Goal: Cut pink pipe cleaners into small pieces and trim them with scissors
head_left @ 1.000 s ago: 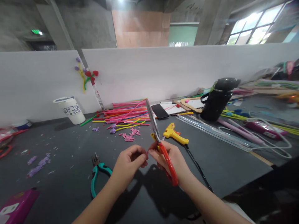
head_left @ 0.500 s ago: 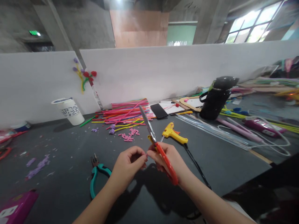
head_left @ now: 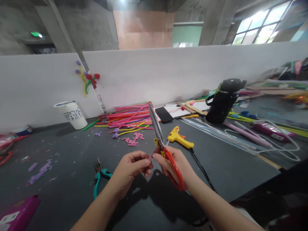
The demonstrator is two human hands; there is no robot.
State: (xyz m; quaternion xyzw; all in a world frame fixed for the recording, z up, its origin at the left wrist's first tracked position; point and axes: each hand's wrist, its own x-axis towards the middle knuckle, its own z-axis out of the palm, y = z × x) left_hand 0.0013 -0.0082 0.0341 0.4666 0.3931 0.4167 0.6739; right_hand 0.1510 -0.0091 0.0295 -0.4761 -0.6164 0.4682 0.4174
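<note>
My left hand (head_left: pixel 130 170) is closed in a pinch on a small pink pipe cleaner piece (head_left: pixel 150 157). Close beside it, my right hand (head_left: pixel 184 165) holds red-handled scissors (head_left: pixel 156 125), their blades pointing up and away from me. The right thumb and finger meet near the same pink piece; whether they touch it I cannot tell. Short pink pipe cleaner cuttings (head_left: pixel 134 139) lie in a small heap beyond my hands. Teal-handled pliers (head_left: pixel 97 183) rest on the table left of my left forearm.
A yellow glue gun (head_left: pixel 179 138) with a black cord lies right of my right hand. Behind are bundled pipe cleaners (head_left: pixel 130 117), a phone (head_left: pixel 164 114), a white cup (head_left: pixel 74 115) and a black jug (head_left: pixel 221 104). Purple scraps (head_left: pixel 39 171) lie at left, above a magenta box (head_left: pixel 20 211).
The scissors have swung slightly right and more upright in my right hand. The fingertips of both hands have shifted a little, showing more of the pink piece.
</note>
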